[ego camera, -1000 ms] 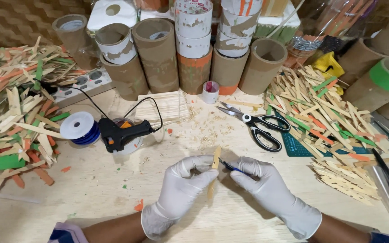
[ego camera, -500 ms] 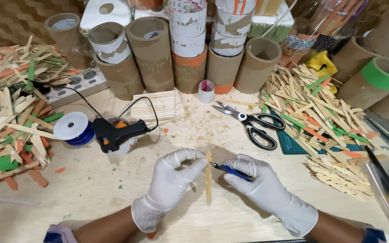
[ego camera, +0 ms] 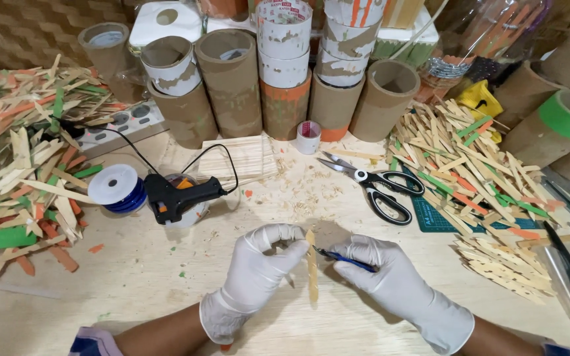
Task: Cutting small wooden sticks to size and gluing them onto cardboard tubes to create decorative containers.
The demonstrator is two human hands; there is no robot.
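Gloves, thin and white, cover both hands as I look down from the head camera at a pale wooden surface (ego camera: 133, 277). My left hand (ego camera: 258, 273) is curled, its thumb and forefinger pinching the upper part of a slim wooden stick (ego camera: 312, 265) that stands nearly upright in view, just above the surface near the bottom centre. My right hand (ego camera: 390, 280) is closed around a small blue-handled blade (ego camera: 344, 259), whose tip meets the stick's edge near its top. The two hands sit close together, with only the stick between them.

Just beyond the hands lies a scatter of pale wood shavings (ego camera: 315, 191). To the upper right of the hands, black-handled scissors (ego camera: 377, 188) lie half open beside a dark green cutting mat (ego camera: 433, 217). Further right is a broad heap of cut sticks (ego camera: 470, 165), mostly plain wood with some green and orange. A similar heap (ego camera: 28, 151) fills the left side. Between that heap and the hands, a black glue gun (ego camera: 179, 196) rests by a blue and white spool (ego camera: 117, 188), its cord running back to a power strip (ego camera: 120, 125). A flat raft of joined sticks (ego camera: 242, 158) lies behind the glue gun. Cardboard tubes (ego camera: 232, 82) stand in a row along the back.
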